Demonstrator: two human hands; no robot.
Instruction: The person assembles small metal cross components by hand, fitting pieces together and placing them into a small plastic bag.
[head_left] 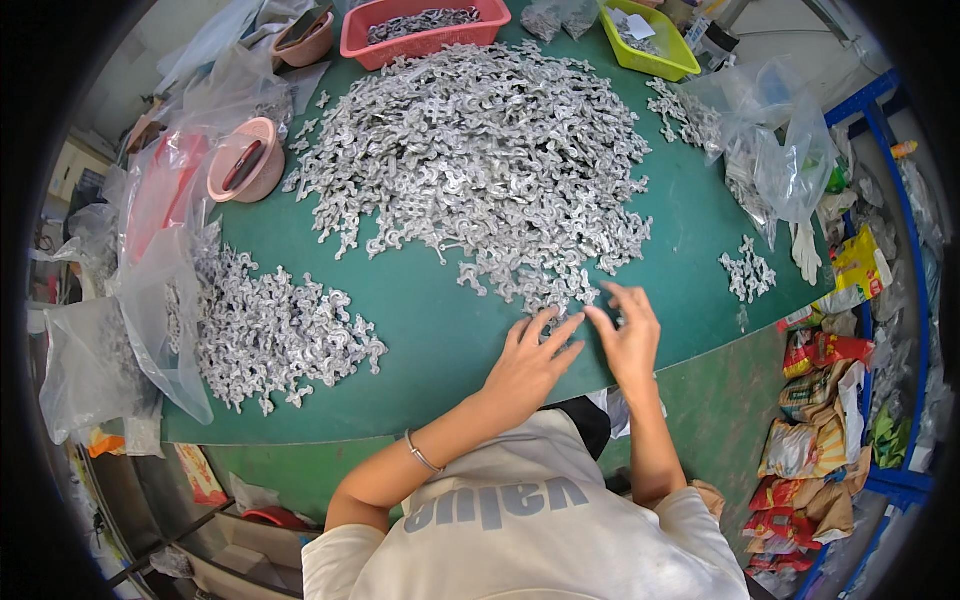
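Observation:
A large heap of small silvery curved metal pieces covers the middle of the green table. At its near edge my left hand lies low with fingers spread, their tips at the closest pieces. Just to its right my right hand is raised a little, thumb and curved index finger apart, beside the same edge of the heap. I see no piece held in either hand, though the spots under the fingertips are partly hidden. A smaller pile of the same pieces lies to the left.
A pink basket of pieces and a yellow-green basket stand at the back. On the left are a pink bowl and clear plastic bags. A small cluster of pieces lies right, near a plastic bag.

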